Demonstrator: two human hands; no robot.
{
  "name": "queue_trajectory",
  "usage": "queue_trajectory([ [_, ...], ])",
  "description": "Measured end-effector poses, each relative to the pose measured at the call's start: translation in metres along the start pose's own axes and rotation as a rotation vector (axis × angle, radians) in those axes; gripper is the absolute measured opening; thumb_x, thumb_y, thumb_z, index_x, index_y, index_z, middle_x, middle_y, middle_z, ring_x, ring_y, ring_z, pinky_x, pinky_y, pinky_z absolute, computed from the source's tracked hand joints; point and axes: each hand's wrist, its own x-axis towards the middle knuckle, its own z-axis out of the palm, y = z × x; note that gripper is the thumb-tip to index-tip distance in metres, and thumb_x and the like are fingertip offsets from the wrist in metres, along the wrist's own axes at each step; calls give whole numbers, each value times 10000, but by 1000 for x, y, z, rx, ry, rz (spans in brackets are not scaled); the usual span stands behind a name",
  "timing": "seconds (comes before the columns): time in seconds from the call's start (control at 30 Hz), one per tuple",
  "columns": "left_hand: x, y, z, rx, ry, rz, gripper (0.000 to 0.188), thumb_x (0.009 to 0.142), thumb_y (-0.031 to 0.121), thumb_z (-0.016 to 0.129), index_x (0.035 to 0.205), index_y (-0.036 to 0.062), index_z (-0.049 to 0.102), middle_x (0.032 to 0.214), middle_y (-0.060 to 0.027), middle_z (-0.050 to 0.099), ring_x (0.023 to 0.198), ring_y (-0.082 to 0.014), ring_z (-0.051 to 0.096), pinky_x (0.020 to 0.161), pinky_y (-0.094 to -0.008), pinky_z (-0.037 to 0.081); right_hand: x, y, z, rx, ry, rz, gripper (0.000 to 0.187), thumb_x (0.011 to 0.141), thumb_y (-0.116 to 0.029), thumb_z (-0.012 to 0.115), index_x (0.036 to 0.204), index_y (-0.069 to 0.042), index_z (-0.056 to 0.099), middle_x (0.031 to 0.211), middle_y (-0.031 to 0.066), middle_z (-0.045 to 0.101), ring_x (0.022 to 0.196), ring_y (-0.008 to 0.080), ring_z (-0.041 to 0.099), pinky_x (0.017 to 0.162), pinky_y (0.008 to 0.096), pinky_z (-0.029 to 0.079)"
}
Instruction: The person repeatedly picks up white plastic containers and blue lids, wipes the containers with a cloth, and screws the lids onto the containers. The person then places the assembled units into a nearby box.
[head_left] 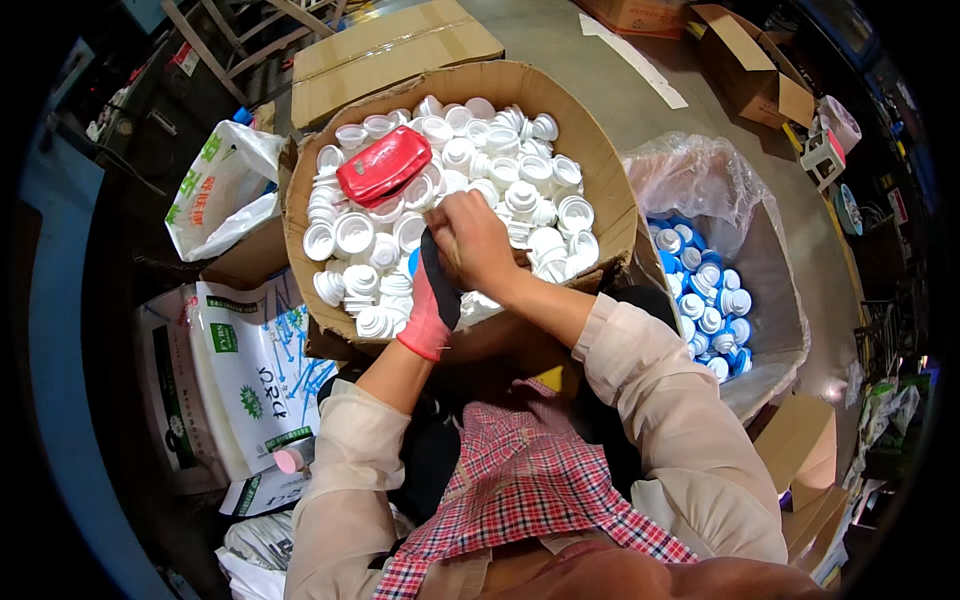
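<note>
Over a cardboard box [610, 185] full of white plastic caps [520, 200], my two hands are close together. My left hand [436, 290] wears a pink and black glove with its fingers curled. A sliver of a blue plastic piece [413, 262] shows at its edge; the rest is hidden. My bare right hand [468, 240] is closed, pressed against the left one, and whatever its fingertips hold cannot be seen. A red zip pouch [385, 166] lies on the white caps just beyond my hands.
At the right stands a plastic-lined box [775, 290] with blue-and-white caps [706, 300]. A white plastic bag [225, 185] hangs at the left, above printed white sacks [245, 350]. A closed carton [390, 50] lies behind the box; an open carton [750, 65] sits farther right.
</note>
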Motion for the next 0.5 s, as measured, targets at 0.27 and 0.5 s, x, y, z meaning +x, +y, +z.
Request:
queue_trajectory([
  [0.27, 5, 9, -57, -210, 353, -175, 460, 1059, 344, 432, 1223, -58, 583, 1138, -165, 663, 1002, -232, 651, 909, -319, 492, 1, 64, 42, 158, -172, 267, 251, 904, -201, 633, 1027, 16, 606, 971, 207, 694, 864, 403, 662, 759, 438, 518],
  [0.5, 10, 51, -104, -1311, -125, -209, 735, 1000, 596, 371, 1414, -12, 383, 1359, -241, 536, 1232, -433, 557, 981, -559, 504, 1, 168, 58, -482, -463, 433, 574, 852, -326, 723, 1344, -110, 522, 1398, 168, 480, 1195, 437, 517, 960, 515, 473],
])
